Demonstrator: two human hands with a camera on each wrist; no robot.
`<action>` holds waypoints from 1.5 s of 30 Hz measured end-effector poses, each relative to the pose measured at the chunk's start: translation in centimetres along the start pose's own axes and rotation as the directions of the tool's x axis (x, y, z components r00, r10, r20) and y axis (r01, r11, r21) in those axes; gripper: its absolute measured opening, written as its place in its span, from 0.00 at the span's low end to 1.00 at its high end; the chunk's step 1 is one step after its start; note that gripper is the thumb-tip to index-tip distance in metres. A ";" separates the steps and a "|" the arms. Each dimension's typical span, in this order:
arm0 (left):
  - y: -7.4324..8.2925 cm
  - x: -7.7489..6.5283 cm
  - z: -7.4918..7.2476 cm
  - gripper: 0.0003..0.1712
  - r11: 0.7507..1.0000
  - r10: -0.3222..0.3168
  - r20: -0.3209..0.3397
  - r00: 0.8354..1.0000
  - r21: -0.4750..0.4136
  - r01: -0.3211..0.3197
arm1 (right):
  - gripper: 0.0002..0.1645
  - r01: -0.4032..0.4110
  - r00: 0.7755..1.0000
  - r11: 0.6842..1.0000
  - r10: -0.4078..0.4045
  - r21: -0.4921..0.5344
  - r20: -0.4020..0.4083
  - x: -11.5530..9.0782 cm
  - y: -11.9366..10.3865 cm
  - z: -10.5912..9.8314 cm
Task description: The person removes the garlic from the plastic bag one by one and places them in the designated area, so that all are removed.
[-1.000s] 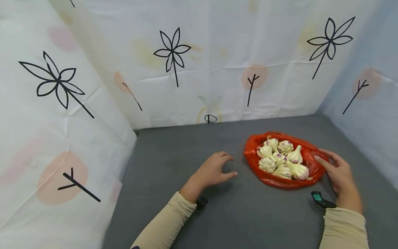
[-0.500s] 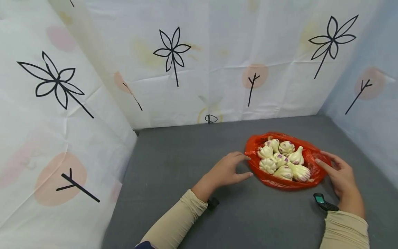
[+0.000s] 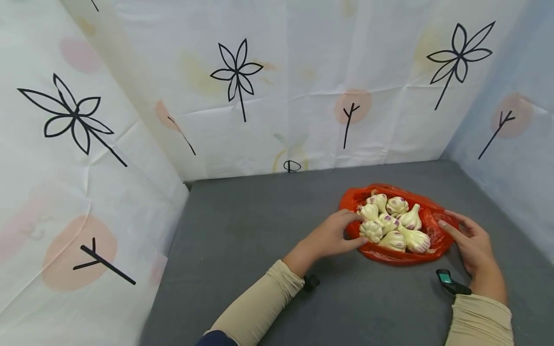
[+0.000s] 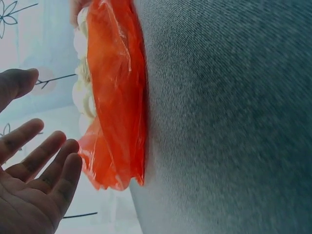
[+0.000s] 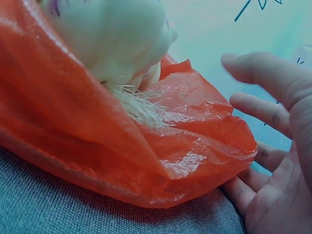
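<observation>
A red plastic bag (image 3: 440, 228) lies on the table with its mouth rolled wide. Several garlic bulbs (image 3: 388, 222), pale with purple streaks, fill it. My left hand (image 3: 331, 236) hovers over the bag's left rim, fingers loosely bent and thumb apart. In the left wrist view that hand (image 4: 36, 187) grips nothing, fingertips close to the red plastic. My right hand (image 3: 476, 247) is at the bag's right end. The right wrist view shows its lower fingers against the bag's crumpled edge, with the thumb (image 5: 258, 73) held away from the plastic. Roots (image 5: 141, 105) hang from one bulb there.
A grey cloth-covered table (image 3: 242, 230) runs under everything. White printed curtains (image 3: 303, 91) rise behind it and at both sides. A dark strapped device (image 3: 452, 282) sits at the right wrist, another (image 3: 310, 283) at the left.
My left hand has moved right, from the table beside the bag to over its left rim. The right hand stays at the bag's right end; bag and garlic look unmoved.
</observation>
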State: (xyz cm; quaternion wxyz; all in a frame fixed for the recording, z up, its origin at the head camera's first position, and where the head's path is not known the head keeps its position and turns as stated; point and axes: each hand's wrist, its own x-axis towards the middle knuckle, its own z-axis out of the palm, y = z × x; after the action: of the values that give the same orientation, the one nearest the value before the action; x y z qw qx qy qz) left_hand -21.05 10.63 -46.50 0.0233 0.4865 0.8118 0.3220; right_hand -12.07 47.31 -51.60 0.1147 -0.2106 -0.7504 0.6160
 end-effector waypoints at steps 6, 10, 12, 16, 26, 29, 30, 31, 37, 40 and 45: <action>0.1 0.9 0.6 0.29 1.000 -0.025 0.009 1.000 -0.016 0.025 | 0.28 0.011 1.000 0.997 -0.010 0.071 -0.012 0.0 0.2 0.1; 0.1 1.5 1.2 0.30 0.997 -0.066 0.016 0.998 -0.033 0.066 | 0.27 0.017 1.000 0.996 -0.016 0.085 -0.012 0.0 0.4 0.0; -0.1 1.8 1.7 0.30 0.995 -0.093 0.023 0.995 -0.031 0.094 | 0.27 0.020 1.000 0.996 -0.019 0.091 -0.012 0.0 0.4 0.0; -0.4 2.0 2.5 0.30 0.991 -0.130 0.035 0.991 -0.011 0.131 | 0.27 0.020 1.000 0.995 -0.019 0.095 -0.010 -0.2 0.5 0.1; -0.8 2.4 3.6 0.29 0.989 -0.149 0.031 0.988 0.001 0.149 | 0.25 0.038 0.999 0.991 -0.038 0.129 -0.003 -0.1 0.3 0.1; -0.9 2.4 3.8 0.30 0.986 -0.165 0.040 0.985 -0.001 0.165 | 0.25 0.049 0.999 0.989 -0.050 0.136 0.001 0.0 0.3 0.1; -0.9 2.4 3.8 0.30 0.986 -0.169 0.040 0.985 -0.002 0.169 | 0.25 0.052 0.999 0.989 -0.053 0.139 0.002 0.0 0.3 0.1; -0.9 2.4 3.9 0.31 0.985 -0.172 0.040 0.984 -0.004 0.172 | 0.26 0.050 0.999 0.989 -0.051 0.139 0.003 -0.1 0.3 0.1; -0.8 2.4 4.1 0.32 0.986 -0.168 0.031 0.985 0.004 0.168 | 0.26 0.037 0.999 0.993 -0.037 0.113 -0.002 0.0 0.4 0.1; -0.9 2.5 4.2 0.31 0.987 -0.158 0.023 0.987 0.008 0.158 | 0.26 0.046 0.999 0.992 -0.046 0.117 -0.004 0.0 0.5 0.1; -1.1 2.6 4.4 0.26 0.989 -0.149 0.021 0.989 0.000 0.149 | 0.26 0.045 0.999 0.996 -0.044 0.077 -0.013 0.0 0.5 0.3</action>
State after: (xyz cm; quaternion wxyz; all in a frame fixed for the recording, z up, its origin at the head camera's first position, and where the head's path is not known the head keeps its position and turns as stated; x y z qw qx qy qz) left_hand -21.74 14.62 -49.90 0.0562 0.4277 0.8454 0.3150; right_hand -12.13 47.18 -52.19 0.1406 -0.1927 -0.7298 0.6406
